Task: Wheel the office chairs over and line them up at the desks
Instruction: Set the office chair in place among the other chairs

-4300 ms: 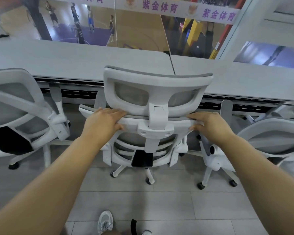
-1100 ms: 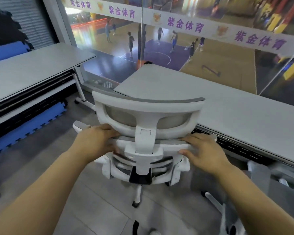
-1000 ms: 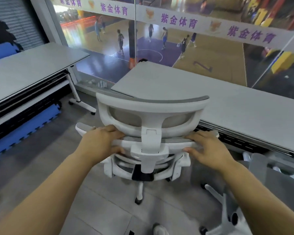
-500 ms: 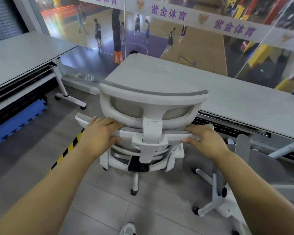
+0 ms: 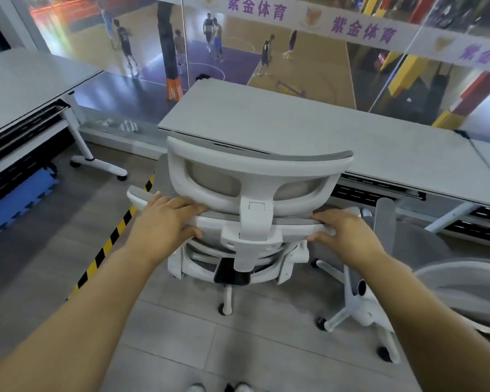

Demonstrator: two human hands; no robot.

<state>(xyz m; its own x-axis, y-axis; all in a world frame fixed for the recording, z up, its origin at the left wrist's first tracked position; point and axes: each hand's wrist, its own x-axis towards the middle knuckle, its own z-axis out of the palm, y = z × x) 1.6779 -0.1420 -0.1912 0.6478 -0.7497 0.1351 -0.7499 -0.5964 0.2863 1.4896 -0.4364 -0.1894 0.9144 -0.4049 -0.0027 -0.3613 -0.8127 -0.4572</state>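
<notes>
Writing: purple characters 紫金体育 on a white banner (image 5: 362, 31) across the far glass, legible in full twice, a third run cut off at the right edge; an emblem between runs, too blurred to read. Number 6 on the dark jersey of one player on the court beyond the glass. No brand or label readable on the chairs.

Count: two office chairs in view. White chair (image 5: 255, 199) with grey mesh headrest, centre, upright on its castors on the grey tiled floor (image 5: 181, 335), back toward the camera, close against the near edge of the grey surface (image 5: 294, 123). Second chair (image 5: 450, 278) to the right, just beside the first, only partly in frame, star base and castors showing. Two surfaces fully countable: the centre one and another (image 5: 17, 89) at far left, on a white castored leg; a further top adjoining at the right edge, partly seen.

Hands: two. Left hand (image 5: 164, 219) on the top rail of the chair's backrest, fingers over the top, thumb underneath, grip clamped on the rail. Right hand (image 5: 343, 230) on the right end of the same rail, fingers curled over, thumb below, grip likewise clamped.

Other: one yellow-and-black hazard strip (image 5: 111, 241) on the floor at left; blue foam mat (image 5: 14, 199) under the left surface; two white shoe tips (image 5: 218, 387) at the bottom edge.
</notes>
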